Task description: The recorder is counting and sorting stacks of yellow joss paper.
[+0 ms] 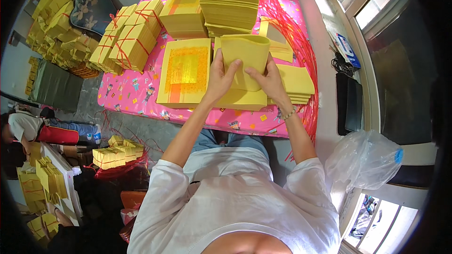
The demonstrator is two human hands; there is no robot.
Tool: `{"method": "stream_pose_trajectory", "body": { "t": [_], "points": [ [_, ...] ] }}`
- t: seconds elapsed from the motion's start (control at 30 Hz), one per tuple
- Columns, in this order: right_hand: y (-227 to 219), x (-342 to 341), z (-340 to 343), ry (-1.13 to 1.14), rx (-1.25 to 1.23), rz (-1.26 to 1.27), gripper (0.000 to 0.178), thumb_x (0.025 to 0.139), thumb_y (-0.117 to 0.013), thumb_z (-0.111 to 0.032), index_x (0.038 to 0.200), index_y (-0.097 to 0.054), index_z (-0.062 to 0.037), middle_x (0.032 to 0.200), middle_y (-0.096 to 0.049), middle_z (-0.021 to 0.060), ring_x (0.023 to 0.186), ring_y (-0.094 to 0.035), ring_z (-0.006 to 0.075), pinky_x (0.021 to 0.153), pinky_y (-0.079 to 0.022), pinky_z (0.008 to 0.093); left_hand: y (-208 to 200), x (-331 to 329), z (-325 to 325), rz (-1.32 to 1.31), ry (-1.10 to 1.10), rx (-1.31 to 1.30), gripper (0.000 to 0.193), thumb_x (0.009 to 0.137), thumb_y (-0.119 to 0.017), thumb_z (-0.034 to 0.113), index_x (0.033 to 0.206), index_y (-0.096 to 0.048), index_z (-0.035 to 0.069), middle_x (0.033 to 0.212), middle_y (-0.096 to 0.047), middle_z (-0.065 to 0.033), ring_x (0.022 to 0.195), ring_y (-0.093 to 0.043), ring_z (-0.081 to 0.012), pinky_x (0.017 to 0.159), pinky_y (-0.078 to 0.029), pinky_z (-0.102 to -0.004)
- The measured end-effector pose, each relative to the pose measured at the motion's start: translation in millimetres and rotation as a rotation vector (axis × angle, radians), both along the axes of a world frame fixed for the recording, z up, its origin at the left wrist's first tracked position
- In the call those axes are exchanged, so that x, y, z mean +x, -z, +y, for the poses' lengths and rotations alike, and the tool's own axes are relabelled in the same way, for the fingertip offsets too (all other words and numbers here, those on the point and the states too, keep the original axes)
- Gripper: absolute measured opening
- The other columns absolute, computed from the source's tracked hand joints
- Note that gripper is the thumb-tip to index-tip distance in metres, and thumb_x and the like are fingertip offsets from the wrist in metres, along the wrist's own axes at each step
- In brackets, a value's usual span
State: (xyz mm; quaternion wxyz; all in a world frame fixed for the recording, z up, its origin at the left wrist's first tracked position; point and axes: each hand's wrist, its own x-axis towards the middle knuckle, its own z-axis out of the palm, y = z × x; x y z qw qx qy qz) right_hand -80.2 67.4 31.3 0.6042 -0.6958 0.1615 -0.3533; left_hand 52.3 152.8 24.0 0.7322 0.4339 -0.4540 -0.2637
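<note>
Between my left hand (220, 76) and my right hand (270, 80) stands a sheaf of yellow paper (246, 54), its upper edge bent into a curve. Both thumbs press on the near face, and the other fingers go round the sides. Below it lies a yellow paper stack (242, 99). To the left is a stack topped with an orange and gold foil pattern (184, 73). Several folded yellow sheaves (296, 84) are piled at the right. A tall yellow stack (228, 0) rises behind my hands.
A pink patterned cover (127, 96) spreads over the table. Yellow bundles tied with red strips (134, 42) sit at its left. Loose red strips (301, 42) run down its right side. A clear plastic bag (365, 160) is near the window. Other people (26, 127) are at the left.
</note>
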Motion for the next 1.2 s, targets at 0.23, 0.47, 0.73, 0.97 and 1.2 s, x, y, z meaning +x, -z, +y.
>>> {"method": "stream_pose_trajectory", "body": {
  "t": [0.23, 0.47, 0.73, 0.97, 1.2],
  "points": [
    [2.5, -4.3, -4.8, 0.051, 0.017, -0.051, 0.049, 0.086, -0.067, -0.011, 0.127, -0.043, 0.0, 0.116, -0.056, 0.0092, 0.106, -0.054, 0.0145, 0.088, -0.046, 0.0283, -18.3, -6.5, 4.4, 0.092, -0.006, 0.13, 0.028, 0.09, -0.059, 0.006, 0.114, -0.047, -0.001, 0.109, -0.059, -0.0098, 0.1, -0.055, -0.0115, 0.084, -0.046, -0.0263],
    [-11.1, -5.4, 2.7, 0.058, 0.042, -0.09, 0.046, 0.088, -0.065, -0.009, 0.127, -0.043, -0.0005, 0.114, -0.058, 0.0083, 0.102, -0.057, 0.0133, 0.086, -0.048, 0.0273, -29.7, -19.4, 2.6, 0.08, -0.023, 0.029, 0.028, 0.094, -0.051, 0.005, 0.119, -0.043, -0.002, 0.112, -0.056, -0.011, 0.104, -0.053, -0.0131, 0.088, -0.045, -0.0269],
    [-25.7, -9.2, 5.2, 0.065, 0.136, -0.08, 0.038, 0.093, -0.059, -0.016, 0.123, -0.048, 0.0025, 0.113, -0.06, 0.0076, 0.099, -0.058, 0.0116, 0.084, -0.048, 0.0259, -41.5, -21.8, 3.0, 0.108, 0.015, 0.042, 0.028, 0.094, -0.05, 0.005, 0.12, -0.042, -0.001, 0.114, -0.056, -0.0113, 0.106, -0.053, -0.0136, 0.089, -0.045, -0.0277],
    [-31.9, -3.2, -2.9, 0.086, 0.352, 0.012, 0.033, 0.093, -0.058, -0.023, 0.115, -0.057, 0.0025, 0.103, -0.065, 0.0074, 0.088, -0.062, 0.0105, 0.076, -0.051, 0.0251, -42.5, -5.5, -9.5, 0.231, 0.099, 0.287, 0.032, 0.094, -0.054, 0.013, 0.122, -0.046, -0.001, 0.109, -0.062, -0.01, 0.098, -0.06, -0.016, 0.083, -0.049, -0.0305],
    [-27.4, -2.1, -5.2, 0.124, 0.448, 0.002, 0.032, 0.093, -0.06, -0.023, 0.112, -0.059, 0.0026, 0.1, -0.066, 0.0094, 0.083, -0.065, 0.0123, 0.07, -0.053, 0.0252, -40.4, 2.9, -17.5, 0.342, 0.164, 0.495, 0.029, 0.093, -0.056, 0.015, 0.114, -0.048, -0.004, 0.104, -0.061, -0.0143, 0.092, -0.061, -0.0193, 0.076, -0.052, -0.0336]
  ]
}}
